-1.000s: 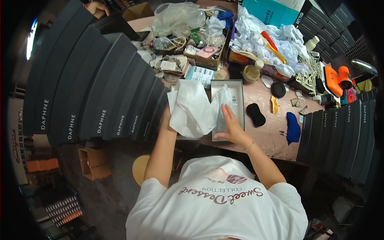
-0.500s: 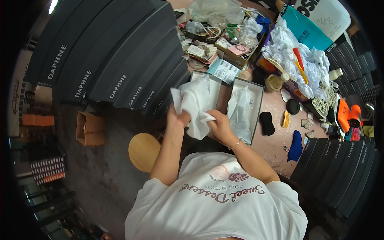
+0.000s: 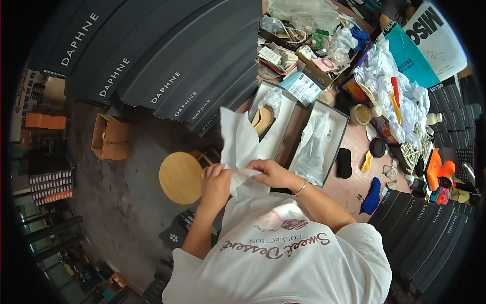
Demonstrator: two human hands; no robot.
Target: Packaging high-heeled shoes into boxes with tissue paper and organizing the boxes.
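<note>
A crumpled sheet of white tissue paper [image 3: 238, 137] hangs between my hands, close to my chest. My left hand [image 3: 215, 183] is closed on its left edge, and my right hand [image 3: 268, 173] pinches its right side. Just past the paper lies an open shoe box [image 3: 286, 115] holding a tan shoe [image 3: 262, 120] with clear plastic stuffed at one end; the paper covers part of it. To its right, a second open box part [image 3: 338, 133] contains a white, translucent wrapped bundle [image 3: 312, 149] whose contents I cannot make out.
Tall stacks of dark shoe boxes [image 3: 167, 61] rise at the left, more [image 3: 420, 223] at the right. A round wooden stool [image 3: 180, 177] and a cardboard box [image 3: 110, 136] stand on the floor. Tissue heap [image 3: 385, 71], jars [image 3: 360, 115], a black pad [image 3: 344, 163] and blue cloth [image 3: 371, 196] cover the table's right.
Both hands have drawn the tissue paper back toward my body, off the left box, uncovering the tan shoe. The view has shifted, so the table appears farther right.
</note>
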